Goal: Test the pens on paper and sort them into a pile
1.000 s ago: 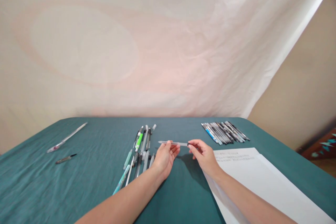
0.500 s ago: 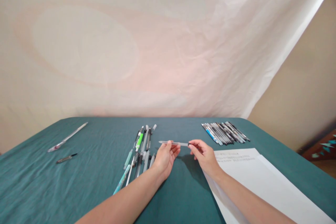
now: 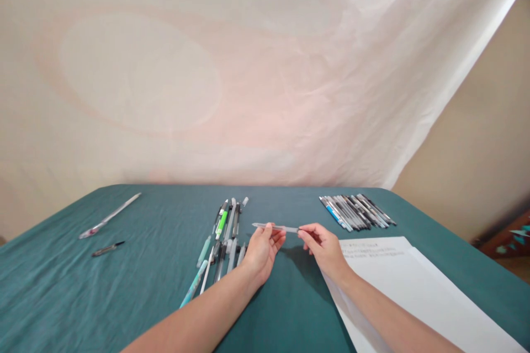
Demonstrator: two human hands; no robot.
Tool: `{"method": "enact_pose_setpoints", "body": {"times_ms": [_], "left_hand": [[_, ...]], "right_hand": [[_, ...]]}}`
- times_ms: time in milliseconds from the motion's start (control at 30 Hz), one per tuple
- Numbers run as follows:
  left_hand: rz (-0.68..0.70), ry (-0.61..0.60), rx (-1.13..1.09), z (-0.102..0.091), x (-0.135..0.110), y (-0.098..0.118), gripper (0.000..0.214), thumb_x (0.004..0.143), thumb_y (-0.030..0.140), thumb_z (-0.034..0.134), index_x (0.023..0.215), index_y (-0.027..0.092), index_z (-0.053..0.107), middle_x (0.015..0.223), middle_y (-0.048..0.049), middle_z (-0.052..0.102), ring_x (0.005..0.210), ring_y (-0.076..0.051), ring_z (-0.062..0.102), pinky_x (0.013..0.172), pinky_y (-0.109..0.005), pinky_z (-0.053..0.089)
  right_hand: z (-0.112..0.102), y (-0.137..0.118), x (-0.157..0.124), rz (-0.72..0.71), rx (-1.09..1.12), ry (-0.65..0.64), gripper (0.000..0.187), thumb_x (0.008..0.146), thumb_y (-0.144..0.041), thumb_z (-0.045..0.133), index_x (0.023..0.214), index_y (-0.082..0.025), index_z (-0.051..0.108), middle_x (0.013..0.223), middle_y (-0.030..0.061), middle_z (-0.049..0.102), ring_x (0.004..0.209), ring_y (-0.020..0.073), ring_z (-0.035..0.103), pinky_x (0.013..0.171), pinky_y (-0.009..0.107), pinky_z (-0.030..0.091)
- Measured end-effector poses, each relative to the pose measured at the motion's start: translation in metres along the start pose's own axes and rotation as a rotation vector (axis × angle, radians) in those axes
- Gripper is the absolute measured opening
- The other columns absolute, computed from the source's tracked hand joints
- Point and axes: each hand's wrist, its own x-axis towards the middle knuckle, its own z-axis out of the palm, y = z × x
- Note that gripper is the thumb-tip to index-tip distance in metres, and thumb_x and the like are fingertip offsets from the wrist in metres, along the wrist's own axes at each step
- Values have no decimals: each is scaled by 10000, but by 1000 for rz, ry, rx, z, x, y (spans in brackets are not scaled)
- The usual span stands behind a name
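A clear, thin pen lies level in the air between both hands, above the teal tablecloth. My left hand pinches its barrel near the middle, fingers curled. My right hand pinches the pen's right end with fingertips. Just left of my left hand lies a loose pile of pens, one with a green body.
A tidy row of dark and blue pens lies at the back right. White paper sheets with a few written lines lie under my right forearm. A long white pen and a short dark piece rest at the far left.
The view has shifted slightly; both hands hold the clear pen in much the same place as before.
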Motion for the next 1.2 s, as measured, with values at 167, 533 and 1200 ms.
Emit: {"method": "enact_pose_setpoints", "body": {"times_ms": [167,533,1200], "left_hand": [[2,-1,37,2,-2,1,87,863,146,421,787,139,463,733,-73,614,644,-107,607,636,-232,504],[13,17,57,2,-2,-1,69,867,143,413,836,124,472,719,-79,609,644,-107,605,633,-226,497],[16,20,49,1,-1,-1,66,861,154,428,829,129,479,720,-72,609,638,-107,600,621,-224,497]], "right_hand": [[-1,-1,0,-12,-52,-26,278,806,-434,484,778,-171,569,637,9,601,497,116,543,454,214,413],[1,-8,-3,-48,-60,-79,236,862,-402,397,826,-191,496,644,-14,555,515,109,530,471,205,396],[-3,-16,-2,-261,-309,-41,259,882,-313,355,713,-191,508,704,14,510,672,143,493,644,254,391]]}}
